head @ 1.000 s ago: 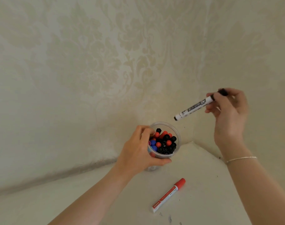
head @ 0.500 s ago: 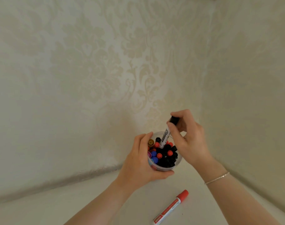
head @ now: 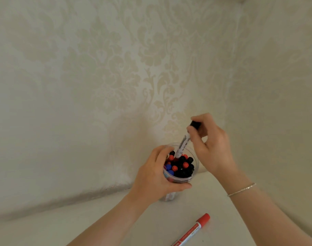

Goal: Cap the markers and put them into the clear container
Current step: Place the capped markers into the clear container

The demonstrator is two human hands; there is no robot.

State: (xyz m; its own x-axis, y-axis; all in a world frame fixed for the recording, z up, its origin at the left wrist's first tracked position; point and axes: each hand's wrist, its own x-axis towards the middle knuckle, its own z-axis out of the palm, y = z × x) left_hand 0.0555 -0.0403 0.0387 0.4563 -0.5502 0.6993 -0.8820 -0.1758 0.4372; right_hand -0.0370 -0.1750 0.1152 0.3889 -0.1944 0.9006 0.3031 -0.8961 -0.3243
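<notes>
A clear container (head: pixel 195 165) stands on the white table (head: pixel 116 219) in the corner, packed with several capped markers showing black, red and blue caps. My left hand (head: pixel 155 176) grips the container around its left side and front. My right hand (head: pixel 211 144) pinches a white marker with a black cap (head: pixel 182 143) near its capped top; the marker points steeply down, its lower end among the markers in the container. A capped red marker (head: pixel 192 229) lies on the table at the lower right, apart from both hands.
Cream patterned wallpaper (head: pixel 116 77) covers both walls meeting in the corner just behind the container. The table edge runs along the walls. A thin bracelet (head: pixel 241 189) circles my right wrist.
My right hand carried the black-capped marker from the air on the right down to the container and turned it upright; its lower end now sits among the markers. My left hand kept holding the container.
</notes>
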